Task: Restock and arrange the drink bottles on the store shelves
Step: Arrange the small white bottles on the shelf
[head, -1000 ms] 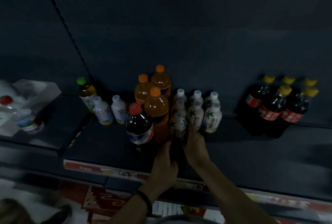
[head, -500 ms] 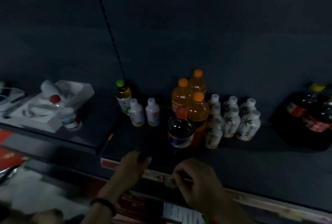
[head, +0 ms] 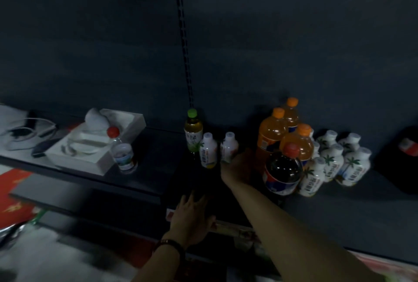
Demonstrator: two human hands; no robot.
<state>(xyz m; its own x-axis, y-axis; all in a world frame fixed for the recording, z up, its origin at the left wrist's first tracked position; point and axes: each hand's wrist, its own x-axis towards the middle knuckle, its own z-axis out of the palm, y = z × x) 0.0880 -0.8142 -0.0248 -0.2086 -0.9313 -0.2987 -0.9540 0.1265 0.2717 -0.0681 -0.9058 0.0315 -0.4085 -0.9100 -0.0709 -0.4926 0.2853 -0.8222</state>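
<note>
Well left of the fingers (head: 194, 201) of the left hand (head: 191, 218), and farther back, sits a white box (head: 135, 123) with open compartments. A rounded white object (head: 96, 118) rests at its back edge. Farther left lie looped white cables (head: 21, 128) and a dark flat device (head: 43, 149). Beyond the fingers, a slotted upright strip (head: 183, 39) runs up the dark back wall (head: 294, 33).

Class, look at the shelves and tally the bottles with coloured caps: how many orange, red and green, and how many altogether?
Orange-capped bottles: 3
Red-capped bottles: 2 (dark cola, clear bottle)
Green-capped bottle: 1
Total: 6
</note>
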